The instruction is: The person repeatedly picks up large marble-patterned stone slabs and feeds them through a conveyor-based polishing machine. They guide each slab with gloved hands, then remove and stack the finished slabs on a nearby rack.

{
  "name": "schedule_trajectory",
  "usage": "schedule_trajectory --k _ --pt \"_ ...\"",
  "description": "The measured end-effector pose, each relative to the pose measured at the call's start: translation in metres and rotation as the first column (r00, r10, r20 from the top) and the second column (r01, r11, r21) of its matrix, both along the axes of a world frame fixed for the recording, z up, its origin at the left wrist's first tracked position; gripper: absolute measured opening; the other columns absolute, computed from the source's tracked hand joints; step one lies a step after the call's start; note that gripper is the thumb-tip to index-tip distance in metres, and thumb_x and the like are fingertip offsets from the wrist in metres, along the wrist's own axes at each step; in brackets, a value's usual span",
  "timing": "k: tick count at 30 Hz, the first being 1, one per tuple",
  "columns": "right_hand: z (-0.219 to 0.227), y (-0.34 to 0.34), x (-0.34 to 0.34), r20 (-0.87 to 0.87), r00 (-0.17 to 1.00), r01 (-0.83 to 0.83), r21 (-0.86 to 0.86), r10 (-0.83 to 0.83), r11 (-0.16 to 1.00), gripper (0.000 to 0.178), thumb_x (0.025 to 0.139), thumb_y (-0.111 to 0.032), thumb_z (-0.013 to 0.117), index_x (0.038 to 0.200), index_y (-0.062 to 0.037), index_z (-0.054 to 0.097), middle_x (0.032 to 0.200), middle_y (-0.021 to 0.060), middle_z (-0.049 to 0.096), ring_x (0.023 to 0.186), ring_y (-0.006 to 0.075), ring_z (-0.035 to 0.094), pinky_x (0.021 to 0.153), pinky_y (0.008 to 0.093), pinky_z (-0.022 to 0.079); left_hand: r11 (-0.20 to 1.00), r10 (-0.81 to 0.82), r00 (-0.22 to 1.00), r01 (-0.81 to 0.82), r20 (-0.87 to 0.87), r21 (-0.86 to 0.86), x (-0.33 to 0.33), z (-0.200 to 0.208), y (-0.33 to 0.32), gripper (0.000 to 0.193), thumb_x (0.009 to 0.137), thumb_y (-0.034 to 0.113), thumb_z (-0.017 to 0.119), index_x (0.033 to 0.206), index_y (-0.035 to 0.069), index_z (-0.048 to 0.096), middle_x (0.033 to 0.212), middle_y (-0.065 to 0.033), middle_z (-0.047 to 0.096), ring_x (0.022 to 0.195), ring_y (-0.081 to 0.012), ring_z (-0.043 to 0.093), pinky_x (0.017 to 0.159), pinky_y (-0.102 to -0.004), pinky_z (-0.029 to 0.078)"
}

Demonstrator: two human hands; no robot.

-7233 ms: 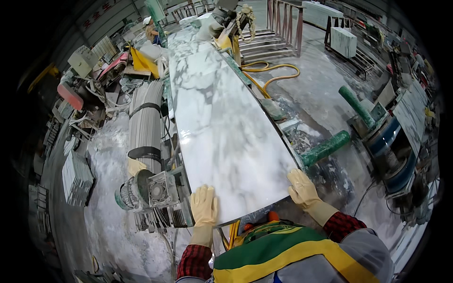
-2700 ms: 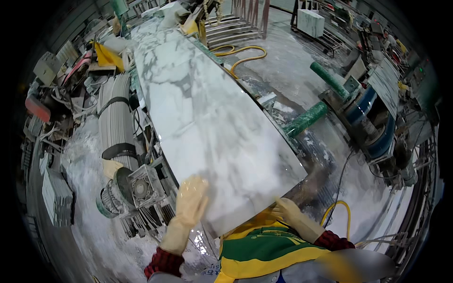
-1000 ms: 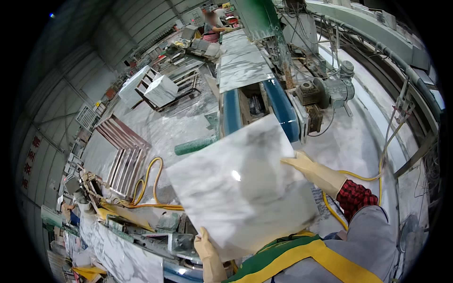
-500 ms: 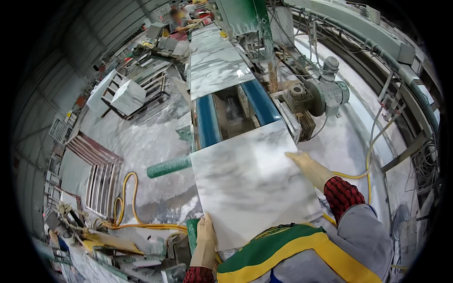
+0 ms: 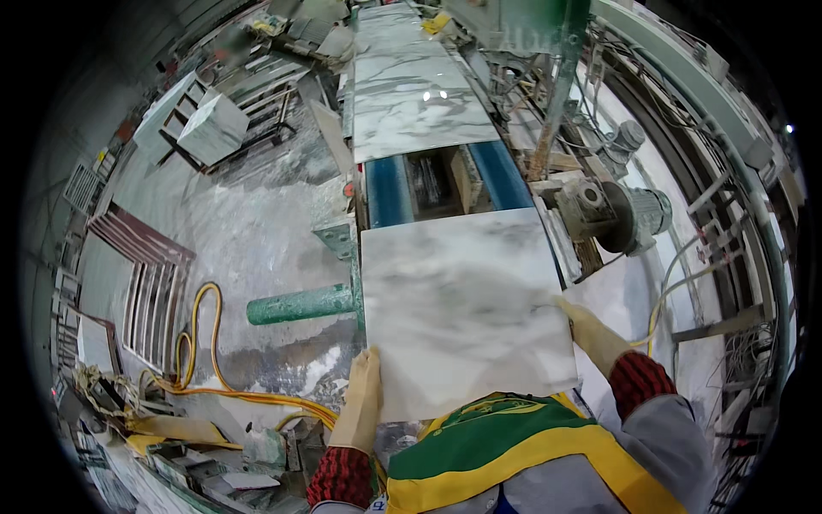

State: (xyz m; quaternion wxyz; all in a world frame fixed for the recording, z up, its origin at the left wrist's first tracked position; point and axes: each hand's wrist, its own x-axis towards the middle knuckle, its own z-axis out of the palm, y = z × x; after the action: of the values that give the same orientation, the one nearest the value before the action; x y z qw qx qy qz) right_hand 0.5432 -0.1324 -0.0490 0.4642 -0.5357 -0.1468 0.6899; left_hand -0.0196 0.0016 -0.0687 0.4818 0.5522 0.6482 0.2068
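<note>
A white marble slab (image 5: 467, 317) with grey veins lies flat at the near end of a roller line, its far edge resting over the blue belts (image 5: 390, 190). At its near left edge my left hand (image 5: 361, 392), in a pale cream glove, grips the side. My right hand (image 5: 591, 332), gloved the same way, holds the right edge a little farther forward. Fingers on the slab's underside are hidden. Farther along the line lies another veined slab (image 5: 419, 120), with a gap between the two that shows the belts and a dark trough.
Left of the line, a green cylinder (image 5: 300, 304) sticks out. Yellow hoses (image 5: 248, 394) loop over the floor near broken stone pieces (image 5: 248, 480). A metal rack (image 5: 152, 313) and a marble block (image 5: 214, 128) stand farther left. A motor (image 5: 629, 214) sits at the right.
The slab has slid forward along the line and turned straighter with it. Both hands have moved forward with it, keeping their hold. My view has shifted slightly.
</note>
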Motion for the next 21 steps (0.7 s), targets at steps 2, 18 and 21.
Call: schedule_trajectory --k 2,18,21 --pt "0.011 -0.051 -0.021 0.066 0.993 0.110 -0.235 -0.097 0.966 0.054 0.115 -0.039 0.066 0.152 -0.0005 0.062 0.143 0.0149 0.074 0.126 0.0254 0.074 0.109 0.0427 0.061 0.996 0.014 0.998 -0.019 -0.055 -0.087 0.021 0.037 0.015 0.053 0.115 0.046 0.049 0.126 -0.001 0.070 0.122 -0.0240 0.074 0.112 -0.0384 0.071 0.096 -0.0478 0.054" --pt "0.022 -0.004 -0.044 0.371 0.923 0.161 -0.117 -0.107 0.980 0.059 0.103 -0.062 0.074 0.116 -0.0041 0.076 0.085 0.0066 0.074 0.057 0.0144 0.058 0.053 0.0301 0.045 0.887 0.120 0.873 0.120 0.473 -0.446 0.004 0.056 0.009 0.045 0.111 0.045 0.071 0.111 0.000 0.068 0.085 -0.0106 0.069 0.069 -0.0168 0.060 0.061 -0.0332 0.050" --pt "0.015 0.023 -0.032 0.420 0.896 0.206 -0.104 -0.145 0.973 0.056 0.100 -0.057 0.079 0.116 -0.0031 0.076 0.092 0.0092 0.078 0.057 0.0165 0.063 0.051 0.0300 0.047 0.897 0.257 0.853 -0.036 0.455 -0.440 0.040 0.069 0.032 0.039 0.112 0.039 0.070 0.109 0.000 0.065 0.078 -0.0072 0.063 0.062 -0.0141 0.052 0.055 -0.0319 0.041"
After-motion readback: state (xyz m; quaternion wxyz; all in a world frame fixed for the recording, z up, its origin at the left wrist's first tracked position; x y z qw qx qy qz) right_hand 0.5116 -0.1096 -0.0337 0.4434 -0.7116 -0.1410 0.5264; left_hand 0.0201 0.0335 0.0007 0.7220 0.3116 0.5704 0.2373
